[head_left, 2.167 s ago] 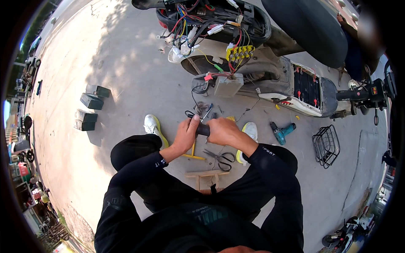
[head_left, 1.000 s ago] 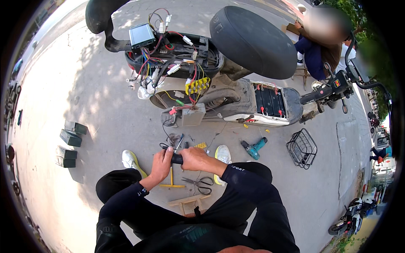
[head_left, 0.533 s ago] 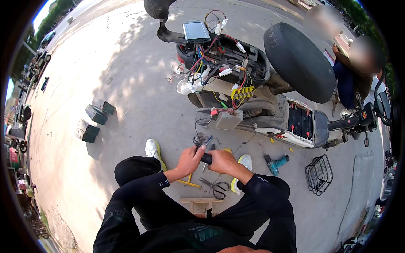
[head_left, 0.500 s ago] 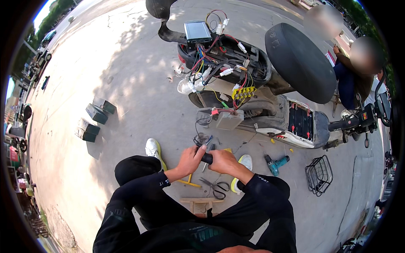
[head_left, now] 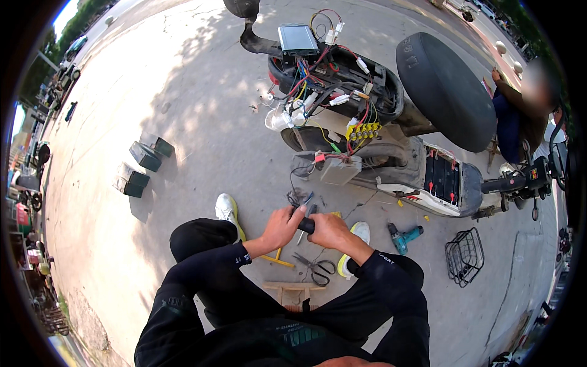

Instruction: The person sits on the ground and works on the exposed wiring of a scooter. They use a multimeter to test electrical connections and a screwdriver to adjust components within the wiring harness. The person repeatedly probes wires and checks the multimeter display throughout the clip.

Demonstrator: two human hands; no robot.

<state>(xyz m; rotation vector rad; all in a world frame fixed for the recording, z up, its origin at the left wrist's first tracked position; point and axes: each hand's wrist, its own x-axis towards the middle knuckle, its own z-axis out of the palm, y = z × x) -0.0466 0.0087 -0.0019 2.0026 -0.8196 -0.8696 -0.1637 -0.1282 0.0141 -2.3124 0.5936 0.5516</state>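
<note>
Both my hands meet in front of my knees around a short black cylindrical piece [head_left: 307, 225], whose exact kind I cannot make out. My left hand [head_left: 282, 225] grips it from the left with the thumb lying on top. Closed around its other side is my right hand [head_left: 332, 230]. Thin wires [head_left: 297, 197] lie just beyond my fingers, partly hidden by them. Below the hands, black-handled scissors [head_left: 317, 269] rest on the concrete, with a yellow-handled tool [head_left: 278, 259] to their left.
Ahead stands an electric scooter [head_left: 391, 153] with exposed wiring, a silver controller box [head_left: 298, 39] and a raised black seat [head_left: 446, 92]. A teal drill [head_left: 403, 237] and wire basket [head_left: 464, 257] lie right; several dark batteries [head_left: 145, 156] sit left. Another person [head_left: 516, 116] is at upper right.
The view has shifted slightly, so the scene sits a little further right. Both hands keep their hold on the black piece. A second blurred head at upper right is out of sight.
</note>
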